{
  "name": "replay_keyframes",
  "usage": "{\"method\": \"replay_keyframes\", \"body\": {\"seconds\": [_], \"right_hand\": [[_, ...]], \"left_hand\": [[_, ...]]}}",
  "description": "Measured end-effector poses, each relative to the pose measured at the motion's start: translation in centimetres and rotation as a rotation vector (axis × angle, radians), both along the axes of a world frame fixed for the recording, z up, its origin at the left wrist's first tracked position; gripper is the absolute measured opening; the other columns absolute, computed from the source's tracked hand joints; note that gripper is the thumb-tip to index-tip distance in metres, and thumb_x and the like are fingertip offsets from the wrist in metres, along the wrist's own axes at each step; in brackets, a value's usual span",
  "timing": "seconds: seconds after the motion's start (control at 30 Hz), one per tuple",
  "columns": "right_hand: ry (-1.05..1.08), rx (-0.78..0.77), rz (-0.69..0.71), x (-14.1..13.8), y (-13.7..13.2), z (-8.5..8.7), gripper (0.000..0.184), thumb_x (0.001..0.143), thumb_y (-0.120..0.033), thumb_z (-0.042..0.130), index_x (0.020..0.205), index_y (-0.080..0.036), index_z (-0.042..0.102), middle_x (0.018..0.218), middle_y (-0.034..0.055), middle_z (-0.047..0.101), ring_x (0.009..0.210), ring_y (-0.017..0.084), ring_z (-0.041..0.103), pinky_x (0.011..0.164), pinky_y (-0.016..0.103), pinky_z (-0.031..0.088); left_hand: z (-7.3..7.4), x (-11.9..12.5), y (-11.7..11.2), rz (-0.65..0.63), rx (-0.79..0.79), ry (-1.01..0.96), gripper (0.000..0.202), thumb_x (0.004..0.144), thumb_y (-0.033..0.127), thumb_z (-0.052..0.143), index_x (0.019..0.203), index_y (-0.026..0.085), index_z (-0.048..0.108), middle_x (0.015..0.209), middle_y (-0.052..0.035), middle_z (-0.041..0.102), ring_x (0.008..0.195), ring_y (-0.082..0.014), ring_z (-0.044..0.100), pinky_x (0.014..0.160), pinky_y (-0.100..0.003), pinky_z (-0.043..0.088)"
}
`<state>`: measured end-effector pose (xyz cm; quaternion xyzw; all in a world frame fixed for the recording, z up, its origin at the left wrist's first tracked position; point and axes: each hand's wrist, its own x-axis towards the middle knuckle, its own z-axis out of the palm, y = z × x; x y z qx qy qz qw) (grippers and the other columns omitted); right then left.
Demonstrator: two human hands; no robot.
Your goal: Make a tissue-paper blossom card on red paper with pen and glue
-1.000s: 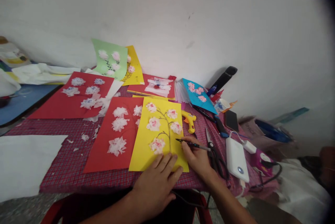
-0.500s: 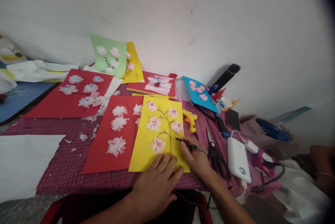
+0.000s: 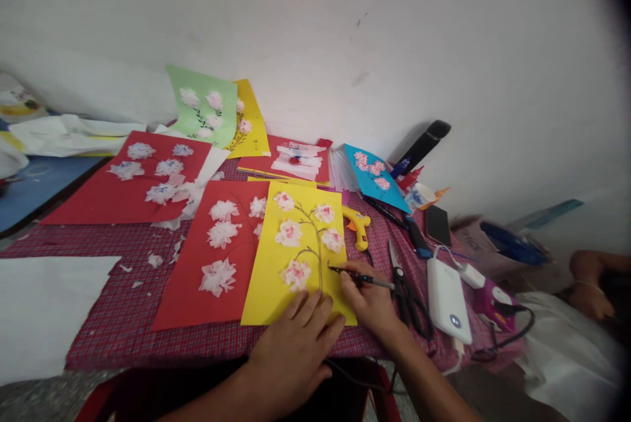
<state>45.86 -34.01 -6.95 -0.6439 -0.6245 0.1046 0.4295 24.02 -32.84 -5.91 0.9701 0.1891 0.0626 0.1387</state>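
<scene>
A yellow sheet of paper (image 3: pixel 266 277) lies in front of me, with several white-and-pink tissue flowers (image 3: pixel 288 233) on it and a dark drawn stem with branches running between them. My left hand (image 3: pixel 296 343) rests flat across the sheet's bottom edge, fingers spread. In my right hand (image 3: pixel 372 297) is a slim dark pen (image 3: pixel 362 276), its tip on the yellow paper right of the stem, by a small dark mark. A red sheet (image 3: pixel 187 297) with white tissue flowers lies partly beneath the yellow one.
Right of the paper are a yellow glue gun (image 3: pixel 361 225), black-handled scissors (image 3: pixel 407 297) and a white power bank (image 3: pixel 448 297) with cables. More flower sheets, such as a blue one (image 3: pixel 362 182), stand behind. Another person's arm (image 3: pixel 591 284) shows at far right.
The pen tip has shifted slightly left, and a small dark mark now shows at it. My left hand stays in place. The other person's hand has come further into view.
</scene>
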Motion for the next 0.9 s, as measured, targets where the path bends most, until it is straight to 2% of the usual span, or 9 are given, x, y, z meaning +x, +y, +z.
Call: {"method": "replay_keyframes", "body": {"seconds": [0.1, 0.3, 0.9], "right_hand": [[0.002, 0.016, -0.062, 0.07, 0.23, -0.02, 0.014, 0.093, -0.024, 0.057, 0.099, -0.022, 0.070, 0.092, 0.0059, 0.075, 0.082, 0.023, 0.070, 0.075, 0.036, 0.057], [-0.027, 0.048, -0.060, 0.23, 0.58, -0.01, 0.014, 0.093, -0.023, 0.058, 0.099, -0.020, 0.070, 0.090, 0.0054, 0.075, 0.081, 0.022, 0.070, 0.075, 0.035, 0.057], [0.027, 0.013, -0.071, 0.24, 0.18, -0.23, 0.015, 0.093, -0.023, 0.057, 0.098, -0.021, 0.070, 0.091, 0.0056, 0.074, 0.081, 0.022, 0.069, 0.075, 0.035, 0.056]], "left_hand": [[-0.14, 0.04, -0.09, 0.005, 0.020, -0.006, 0.068, 0.094, 0.057, 0.055, 0.151, 0.025, 0.038, 0.156, -0.0105, 0.040, 0.146, -0.0329, 0.031, 0.120, -0.051, 0.023], [-0.19, 0.01, -0.17, 0.011, 0.046, -0.016, 0.067, 0.094, 0.058, 0.055, 0.151, 0.026, 0.038, 0.155, -0.0097, 0.041, 0.145, -0.0326, 0.031, 0.120, -0.050, 0.025], [-0.53, 0.06, -0.15, 0.006, 0.059, -0.010, 0.067, 0.095, 0.059, 0.052, 0.152, 0.026, 0.037, 0.157, -0.0094, 0.039, 0.146, -0.0320, 0.030, 0.120, -0.050, 0.024]]}}
